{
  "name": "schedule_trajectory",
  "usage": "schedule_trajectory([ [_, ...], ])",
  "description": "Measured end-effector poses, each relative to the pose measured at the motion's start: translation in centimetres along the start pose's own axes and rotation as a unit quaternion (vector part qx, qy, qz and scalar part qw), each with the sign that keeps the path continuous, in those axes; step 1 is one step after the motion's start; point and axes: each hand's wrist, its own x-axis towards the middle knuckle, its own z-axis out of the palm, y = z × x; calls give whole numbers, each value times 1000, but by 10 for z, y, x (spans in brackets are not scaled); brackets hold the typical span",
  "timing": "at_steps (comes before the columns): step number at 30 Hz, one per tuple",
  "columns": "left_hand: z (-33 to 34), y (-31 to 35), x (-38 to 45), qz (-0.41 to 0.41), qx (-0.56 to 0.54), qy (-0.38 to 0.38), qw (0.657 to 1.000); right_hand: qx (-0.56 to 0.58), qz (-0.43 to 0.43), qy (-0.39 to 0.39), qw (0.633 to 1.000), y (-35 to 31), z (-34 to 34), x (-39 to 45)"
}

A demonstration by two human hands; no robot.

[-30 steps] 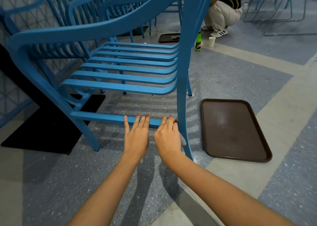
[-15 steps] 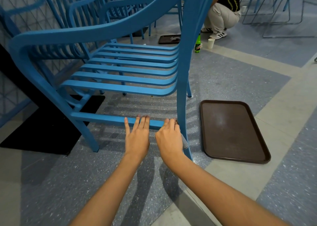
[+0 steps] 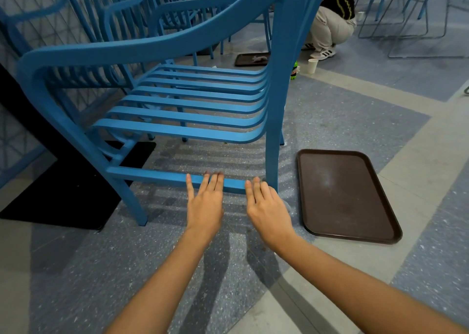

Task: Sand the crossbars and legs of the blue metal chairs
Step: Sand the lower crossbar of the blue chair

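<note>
- The blue slatted metal chair (image 3: 193, 97) stands on the speckled grey floor (image 3: 76, 270); its low blue crossbar (image 3: 157, 176) runs between the front leg (image 3: 132, 201) and the upright leg (image 3: 272, 135)
- The left hand (image 3: 204, 207) lies flat with fingers (image 3: 215, 181) straight and slightly apart, tips resting on the crossbar near its middle
- The right hand (image 3: 266, 209) lies with fingers straight and close together, tips at the crossbar end just beside the upright leg; a small grey edge shows under the palm, probably the abrasive sheet, though this cannot be confirmed
- Step in hand, as judged: sanding the crossbar near its joint with the leg
- Keep the left hand steadying the bar while the right strokes along its length, not across
- Apply even, moderate pressure; work the top, the side faces and the corner at the joint
- Avoid catching fingertips between bar and leg
- A dark brown rectangular plastic tray (image 3: 342, 194) lies on the floor just right of the leg
</note>
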Motion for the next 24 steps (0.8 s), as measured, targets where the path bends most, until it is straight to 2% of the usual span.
schedule_trajectory([
  [5, -1, 3, 1, -15, -4, -3, 1000, -118, -84, -27, 989, 6, -5, 3],
  [9, -2, 5, 2, -24, -6, -9, 1000, -152, -109, -61, 980, 9, -15, 9],
  [12, -3, 5, 3, -24, -8, -3, 1000, -128, -118, -81, 981, 10, -23, 13],
  [15, -2, 5, 1, -21, -13, 5, 1000, -45, -92, -84, 991, 7, -31, 21],
  [18, 0, 3, -2, -10, -16, 2, 1000, 34, -57, -50, 997, -6, -43, 27],
  [21, 3, -5, -7, -8, 3, -9, 1000, 60, -12, -1, 998, -15, -39, 35],
  [24, 5, -11, -9, -9, -2, -10, 1000, 93, 2, -19, 996, -20, -15, 40],
])
